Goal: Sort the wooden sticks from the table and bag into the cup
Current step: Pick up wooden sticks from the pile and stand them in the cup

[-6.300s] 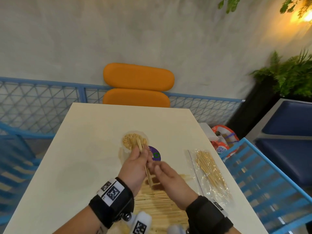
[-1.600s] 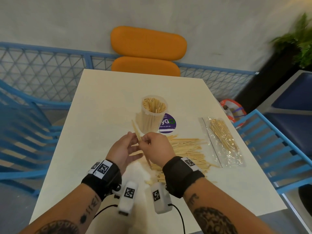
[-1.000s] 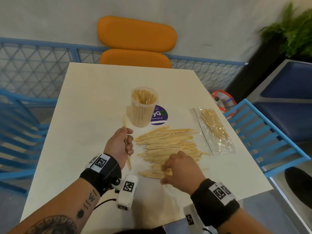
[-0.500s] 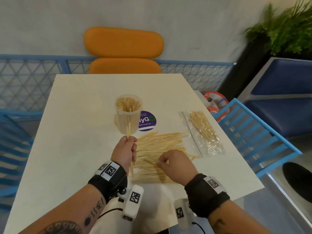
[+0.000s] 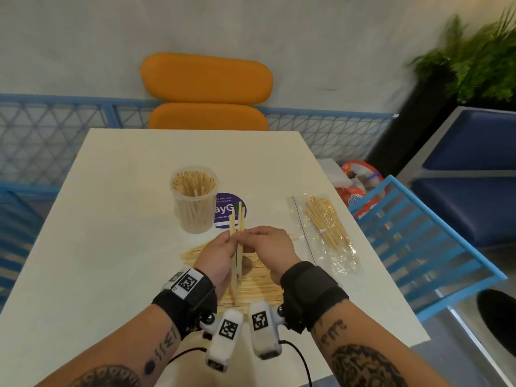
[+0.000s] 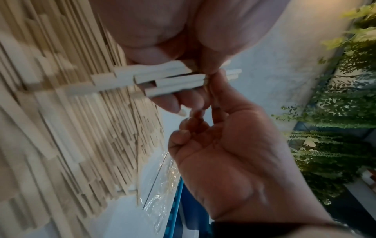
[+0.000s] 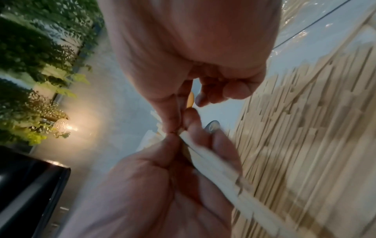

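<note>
A small bundle of wooden sticks (image 5: 236, 224) stands upright above the table, and my left hand (image 5: 229, 243) grips it. My right hand (image 5: 247, 236) pinches the same bundle from the right. In the left wrist view the held sticks (image 6: 162, 77) lie across my left fingers, and the right hand (image 6: 211, 80) nips their ends. A loose pile of sticks (image 5: 259, 280) lies under both hands, partly hidden by them. The clear cup (image 5: 194, 199), packed with sticks, stands just beyond and left of the hands. The clear bag (image 5: 326, 227) with thinner sticks lies to the right.
A round purple sticker (image 5: 230, 210) sits on the white table (image 5: 111, 219) beside the cup. An orange chair (image 5: 206, 90) stands past the far edge, and a blue chair (image 5: 413, 247) is close to the right edge. Blue mesh railing runs behind.
My right hand has left the pile on the table and come up to meet the left hand. The left hand now holds more sticks, raised a little toward the middle.
</note>
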Motion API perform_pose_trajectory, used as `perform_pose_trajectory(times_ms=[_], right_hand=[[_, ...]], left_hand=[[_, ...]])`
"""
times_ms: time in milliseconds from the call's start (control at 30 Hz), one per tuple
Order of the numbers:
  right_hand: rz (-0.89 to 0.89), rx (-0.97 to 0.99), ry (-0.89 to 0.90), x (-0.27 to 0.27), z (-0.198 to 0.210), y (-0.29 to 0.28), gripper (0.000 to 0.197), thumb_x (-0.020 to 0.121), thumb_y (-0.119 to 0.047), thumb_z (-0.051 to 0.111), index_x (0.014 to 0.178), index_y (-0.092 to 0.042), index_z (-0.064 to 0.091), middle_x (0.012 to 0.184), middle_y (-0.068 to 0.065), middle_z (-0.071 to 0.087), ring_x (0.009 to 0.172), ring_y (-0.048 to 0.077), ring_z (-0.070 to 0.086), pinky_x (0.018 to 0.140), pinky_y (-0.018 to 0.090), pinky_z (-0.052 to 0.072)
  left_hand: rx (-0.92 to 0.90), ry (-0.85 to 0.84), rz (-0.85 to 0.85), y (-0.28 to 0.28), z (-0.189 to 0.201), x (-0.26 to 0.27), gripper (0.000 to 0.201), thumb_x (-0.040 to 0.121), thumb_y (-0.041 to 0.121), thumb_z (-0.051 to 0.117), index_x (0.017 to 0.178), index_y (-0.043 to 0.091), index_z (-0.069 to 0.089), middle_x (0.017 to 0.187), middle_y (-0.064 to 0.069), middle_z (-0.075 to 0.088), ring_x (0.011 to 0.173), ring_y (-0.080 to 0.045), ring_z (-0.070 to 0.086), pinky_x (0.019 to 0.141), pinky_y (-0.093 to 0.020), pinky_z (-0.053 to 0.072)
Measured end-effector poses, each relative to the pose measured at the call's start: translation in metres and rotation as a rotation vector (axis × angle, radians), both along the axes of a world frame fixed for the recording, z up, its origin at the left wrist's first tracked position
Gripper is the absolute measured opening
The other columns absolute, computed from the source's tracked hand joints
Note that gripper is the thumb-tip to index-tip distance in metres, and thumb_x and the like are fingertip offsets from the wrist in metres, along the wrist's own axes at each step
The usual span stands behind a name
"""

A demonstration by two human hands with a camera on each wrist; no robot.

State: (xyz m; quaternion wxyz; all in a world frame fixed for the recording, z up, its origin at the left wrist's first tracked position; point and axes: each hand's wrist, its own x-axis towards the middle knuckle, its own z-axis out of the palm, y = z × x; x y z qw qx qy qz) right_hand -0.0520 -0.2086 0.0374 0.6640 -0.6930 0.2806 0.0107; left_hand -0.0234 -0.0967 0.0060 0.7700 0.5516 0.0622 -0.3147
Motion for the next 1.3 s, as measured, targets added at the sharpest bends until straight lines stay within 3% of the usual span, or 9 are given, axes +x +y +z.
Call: perform_pose_trajectory(times_ms=[100,200,333,467,767,867,1000,1133,1300], right_hand=[[0.104,-0.167,0.023,0.003,-0.004,-0.011,0.016,0.089,-0.024,0.073,0.092,-0.009,0.078,0.081,-0.002,0.073,0.069,0.000,0.063,0.059,0.012,0.046],[0.285,-0.581,0.065,0.003,-0.014,-0.025,0.017,0.089,-0.029,0.066,0.088,-0.016,0.076,0.083,-0.006,0.070,0.077,0.010,0.062,0.069,0.025,0.050],[0.602,-1.034,0.192,-0.003,-0.036,-0.031,0.034,0.085,-0.040,0.069,0.118,-0.030,0.069,0.120,-0.002,0.058,0.116,0.019,0.049,0.096,0.037,0.046],[0.766,-1.325,0.141,-0.004,-0.052,-0.026,0.024,0.096,-0.035,0.056,0.116,-0.030,0.069,0.118,0.001,0.058,0.115,0.026,0.047,0.092,0.040,0.042],[0.613,-1.291,0.144,0.002,-0.034,-0.028,0.023,0.100,-0.032,0.050,0.091,-0.026,0.070,0.089,-0.004,0.060,0.100,0.022,0.056,0.086,0.034,0.046],[0.503,-1.100,0.170,0.002,-0.014,-0.035,0.022,0.098,-0.029,0.054,0.091,-0.024,0.074,0.086,-0.001,0.067,0.088,0.020,0.062,0.079,0.030,0.051],[0.315,-0.788,0.115,-0.002,0.004,-0.032,0.032,0.094,-0.028,0.062,0.065,-0.017,0.065,0.061,-0.006,0.057,0.059,0.011,0.051,0.056,0.023,0.041],[0.218,-0.466,0.092,-0.008,0.008,-0.011,0.022,0.087,-0.023,0.067,0.075,-0.005,0.073,0.067,0.001,0.066,0.062,0.014,0.055,0.063,0.031,0.047],[0.236,-0.472,0.035,-0.009,0.000,0.003,0.028,0.088,-0.026,0.067,0.070,-0.004,0.070,0.072,-0.003,0.068,0.068,0.017,0.063,0.073,0.042,0.054]], left_hand=[[0.063,-0.020,-0.003,0.000,-0.004,0.005,0.025,0.108,0.016,0.036,0.110,0.008,0.059,0.071,-0.005,0.052,0.049,-0.012,0.038,0.047,-0.027,0.035],[0.118,-0.050,0.027,0.007,-0.010,0.012,0.025,0.108,0.019,0.036,0.108,0.011,0.059,0.061,0.002,0.041,0.049,-0.011,0.030,0.045,-0.024,0.027],[0.178,-0.034,0.084,0.018,-0.020,0.019,0.023,0.107,0.020,0.037,0.099,0.011,0.056,0.056,0.004,0.035,0.050,-0.013,0.031,0.044,-0.024,0.028],[0.194,-0.017,0.132,0.026,-0.024,0.018,0.021,0.106,0.019,0.038,0.096,0.010,0.054,0.059,0.001,0.038,0.052,-0.017,0.039,0.051,-0.030,0.033],[0.162,-0.052,0.192,0.047,-0.018,0.016,0.024,0.108,0.020,0.038,0.100,0.010,0.059,0.062,0.000,0.051,0.052,-0.018,0.046,0.054,-0.032,0.040],[0.144,-0.036,0.215,0.045,-0.014,0.016,0.025,0.108,0.018,0.039,0.099,0.010,0.060,0.070,-0.005,0.058,0.054,-0.019,0.053,0.057,-0.035,0.045],[0.120,0.008,0.160,0.027,-0.004,0.015,0.024,0.107,0.018,0.040,0.103,0.007,0.060,0.084,-0.010,0.070,0.063,-0.024,0.065,0.065,-0.039,0.053],[0.056,-0.032,0.089,0.007,0.012,0.012,0.024,0.108,0.021,0.041,0.109,0.013,0.064,0.100,-0.005,0.077,0.083,-0.023,0.073,0.072,-0.037,0.058],[0.012,-0.113,-0.005,0.005,0.019,0.010,0.026,0.107,0.019,0.041,0.109,0.009,0.065,0.106,-0.005,0.077,0.098,-0.020,0.072,0.072,-0.031,0.055]])
